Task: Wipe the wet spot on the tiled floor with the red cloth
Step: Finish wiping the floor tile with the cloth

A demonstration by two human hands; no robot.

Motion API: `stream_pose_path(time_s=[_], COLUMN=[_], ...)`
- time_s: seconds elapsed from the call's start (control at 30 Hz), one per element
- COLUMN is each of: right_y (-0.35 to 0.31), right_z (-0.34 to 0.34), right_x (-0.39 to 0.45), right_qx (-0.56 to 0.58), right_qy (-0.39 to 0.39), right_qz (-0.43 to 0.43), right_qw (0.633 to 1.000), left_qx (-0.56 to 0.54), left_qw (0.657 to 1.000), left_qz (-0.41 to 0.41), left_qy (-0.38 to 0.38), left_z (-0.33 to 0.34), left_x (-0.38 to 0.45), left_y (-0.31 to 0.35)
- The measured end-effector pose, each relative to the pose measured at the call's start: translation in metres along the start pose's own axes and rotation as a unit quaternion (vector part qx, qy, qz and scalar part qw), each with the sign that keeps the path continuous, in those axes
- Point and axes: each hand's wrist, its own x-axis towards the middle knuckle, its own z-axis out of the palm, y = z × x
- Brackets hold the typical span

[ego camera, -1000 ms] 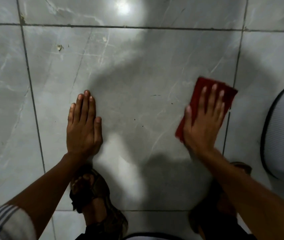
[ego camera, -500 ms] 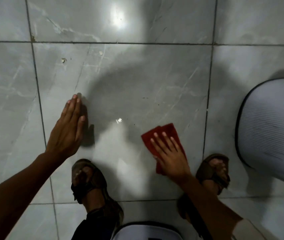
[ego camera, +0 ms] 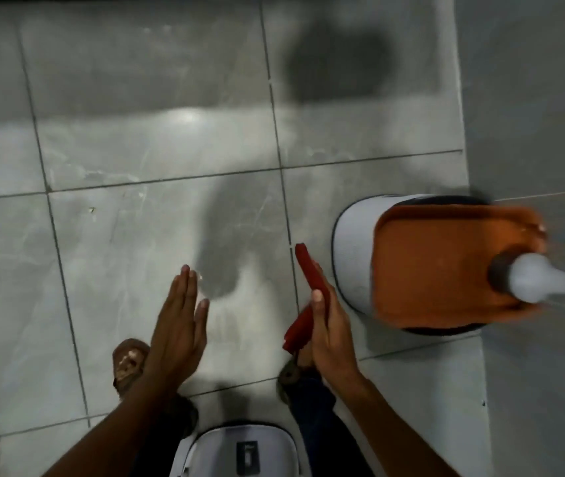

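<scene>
Red cloth (ego camera: pixel 312 287) was lifted clear of the tiled floor (ego camera: pixel 136 235), gripped in my right hand (ego camera: pixel 329 335) fingers, left hand (ego camera: pixel 179 325) fingers straight and empty, so wiping looked finished

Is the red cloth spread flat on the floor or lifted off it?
Lifted. The red cloth stands on edge, folded, held in the right hand above the grey tiled floor.

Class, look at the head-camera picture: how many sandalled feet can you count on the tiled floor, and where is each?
2. The left sandalled foot lies beside the left hand. The right sandalled foot is mostly hidden under the right hand holding the red cloth.
</scene>
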Motion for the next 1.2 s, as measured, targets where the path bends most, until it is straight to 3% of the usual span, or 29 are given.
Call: stream_pose_path(time_s=[0.17, 0.37, 0.43, 0.5, 0.6, 0.77, 0.9, 1.03, 1.13, 1.2], right_y=[-0.025, 0.028, 0.045, 0.060, 0.083, 0.106, 0.111, 0.107, 0.069, 0.019], right_z=[-0.111, -0.205, -0.207, -0.198, -0.177, -0.178, -0.185, -0.208, -0.225, -0.228], right_x=[-0.021, 0.034, 0.072, 0.104, 0.125, 0.133, 0.136, 0.132, 0.122, 0.104], right_qx=[-0.025, -0.142, -0.204, -0.284, -0.403, -0.429, -0.452, -0.488, -0.454, -0.423], right_qy=[0.138, 0.209, 0.195, 0.133, 0.090, 0.108, 0.078, -0.006, -0.055, -0.029], right_qz=[0.015, -0.022, -0.035, -0.044, -0.071, -0.151, -0.177, -0.226, -0.197, -0.193], right_qw=[0.990, 0.967, 0.959, 0.949, 0.908, 0.884, 0.871, 0.843, 0.867, 0.885], left_qx=[0.016, 0.014, 0.018, 0.039, 0.084, 0.109, 0.107, 0.086, 0.051, 0.094], left_qw=[0.995, 0.987, 0.983, 0.979, 0.976, 0.969, 0.971, 0.971, 0.971, 0.960], left_qz=[0.093, 0.157, 0.181, 0.199, 0.202, 0.219, 0.213, 0.214, 0.232, 0.262], left_qy=[0.001, -0.033, -0.028, -0.025, -0.015, 0.027, -0.009, -0.060, -0.033, 0.014], left_z=[0.027, 0.103, 0.126, 0.146, 0.165, 0.175, 0.172, 0.146, 0.093, 0.038], left_x=[0.005, 0.030, 0.042, 0.054, 0.066, 0.071, 0.072, 0.066, 0.064, 0.067], left_y=[0.124, 0.252, 0.276, 0.286, 0.281, 0.267, 0.270, 0.279, 0.293, 0.307])
